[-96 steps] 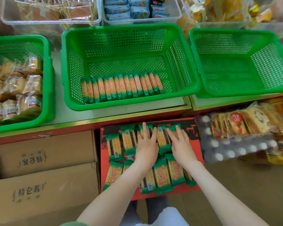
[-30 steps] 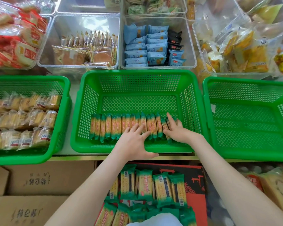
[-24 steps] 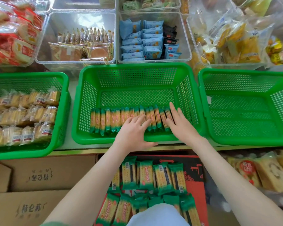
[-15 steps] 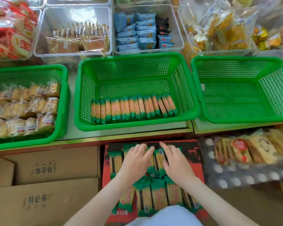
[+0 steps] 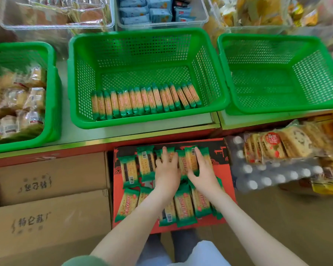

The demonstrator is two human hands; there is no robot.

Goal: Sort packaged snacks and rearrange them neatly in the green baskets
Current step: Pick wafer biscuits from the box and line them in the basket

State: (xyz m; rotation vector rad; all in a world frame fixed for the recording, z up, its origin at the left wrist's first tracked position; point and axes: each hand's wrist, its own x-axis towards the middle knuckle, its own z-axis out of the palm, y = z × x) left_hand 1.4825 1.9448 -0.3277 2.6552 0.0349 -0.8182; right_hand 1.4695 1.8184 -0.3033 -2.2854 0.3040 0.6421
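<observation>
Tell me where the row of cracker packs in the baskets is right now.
Head view, upper centre: the row of cracker packs stands along the near wall of the middle green basket, between the left basket and the right basket.

Both forearms reach down, left hand (image 5: 166, 170) and right hand (image 5: 201, 174) side by side, palms down.

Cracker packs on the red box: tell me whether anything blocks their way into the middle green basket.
Nothing visible does. The left hand and right hand rest on the cracker packs; the middle green basket is open-topped, with bare floor behind its row of packs. Only its near wall needs clearing.
</observation>
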